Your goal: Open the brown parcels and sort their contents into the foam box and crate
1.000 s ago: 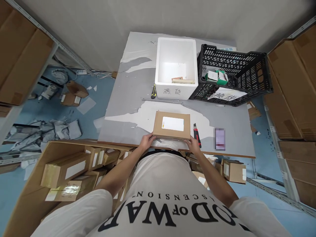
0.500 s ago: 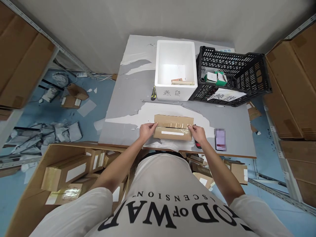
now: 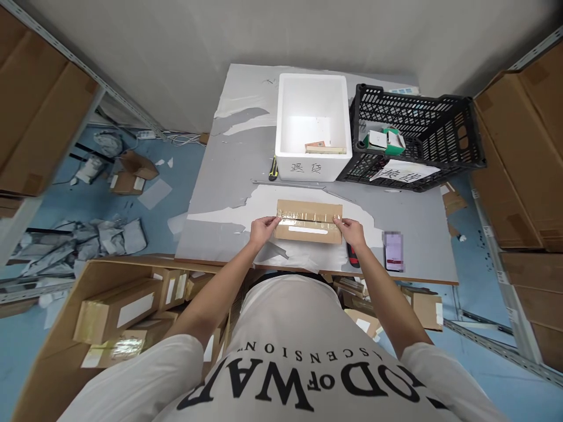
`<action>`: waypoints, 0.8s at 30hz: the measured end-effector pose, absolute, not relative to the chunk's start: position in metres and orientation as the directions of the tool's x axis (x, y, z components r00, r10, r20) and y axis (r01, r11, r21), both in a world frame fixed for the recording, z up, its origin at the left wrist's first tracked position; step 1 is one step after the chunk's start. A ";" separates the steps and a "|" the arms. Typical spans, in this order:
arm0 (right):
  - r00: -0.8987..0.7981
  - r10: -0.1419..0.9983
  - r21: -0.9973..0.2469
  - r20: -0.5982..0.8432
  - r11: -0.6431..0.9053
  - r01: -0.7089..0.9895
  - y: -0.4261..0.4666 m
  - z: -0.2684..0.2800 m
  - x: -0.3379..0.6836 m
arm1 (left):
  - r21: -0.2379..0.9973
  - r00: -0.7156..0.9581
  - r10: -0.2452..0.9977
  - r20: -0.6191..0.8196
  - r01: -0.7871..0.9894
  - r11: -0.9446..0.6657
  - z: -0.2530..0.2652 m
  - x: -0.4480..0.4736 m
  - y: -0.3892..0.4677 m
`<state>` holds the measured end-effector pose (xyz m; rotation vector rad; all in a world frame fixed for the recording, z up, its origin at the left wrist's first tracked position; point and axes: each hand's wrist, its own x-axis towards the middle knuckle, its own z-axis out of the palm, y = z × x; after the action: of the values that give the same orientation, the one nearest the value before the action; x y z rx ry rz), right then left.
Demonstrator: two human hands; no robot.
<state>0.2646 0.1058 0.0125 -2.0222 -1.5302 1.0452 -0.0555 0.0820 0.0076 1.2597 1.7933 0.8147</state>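
A small cardboard box (image 3: pixel 309 221) lies between my hands over the worn white patch of the table. Clear tape runs along its length, with a dark gap at the seam and a white label strip below it. My left hand (image 3: pixel 264 230) grips its left end, fingers closed on the edge. At the opposite end, my right hand (image 3: pixel 350 231) pinches the box in the same way. Beside my right wrist lies a red and black tool (image 3: pixel 353 256), partly covered by the arm. What the box contains is hidden.
Behind the box stand a white foam box (image 3: pixel 313 167) and a black plastic crate (image 3: pixel 413 170). A yellow-black utility knife (image 3: pixel 273 170) lies by the foam box. A phone (image 3: pixel 393 252) rests at the right. Below the table's left edge, a large carton (image 3: pixel 53 351) holds several boxes.
Both hands have shifted the cardboard box slightly away from my body and tilted it, so its label side shows differently. More of the red and black tool is visible.
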 end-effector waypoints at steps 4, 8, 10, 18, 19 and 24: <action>0.144 0.947 -0.718 -0.286 -0.312 0.622 0.100 0.006 0.261 | 0.851 -0.228 0.946 -0.231 0.423 0.310 0.005 -0.054 0.082; 0.132 0.955 -0.773 -0.264 -0.292 0.564 0.092 -0.001 0.261 | 0.830 -0.235 0.940 -0.246 0.449 0.330 0.008 -0.052 0.078; 0.166 0.956 -0.812 -0.240 -0.292 0.505 0.083 -0.006 0.267 | 0.819 -0.225 0.944 -0.242 0.474 0.323 0.011 -0.051 0.071; 0.319 0.912 -0.427 -0.256 -0.403 0.809 0.021 -0.044 0.310 | 0.527 0.274 0.955 0.113 0.798 -0.292 0.020 -0.034 0.020; 0.312 0.903 -0.364 -0.294 -0.408 0.837 0.017 -0.049 0.312 | 0.478 0.364 0.925 0.109 0.797 -0.370 0.018 -0.031 0.016; 0.330 0.843 -0.189 -0.425 -0.439 0.878 0.017 -0.063 0.308 | 0.331 0.495 0.867 0.063 0.809 -0.486 0.007 -0.024 0.011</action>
<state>0.3080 0.0166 -0.0626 -2.6224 -1.7003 0.7611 -0.0240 0.0112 0.0069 2.4832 1.4240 0.3233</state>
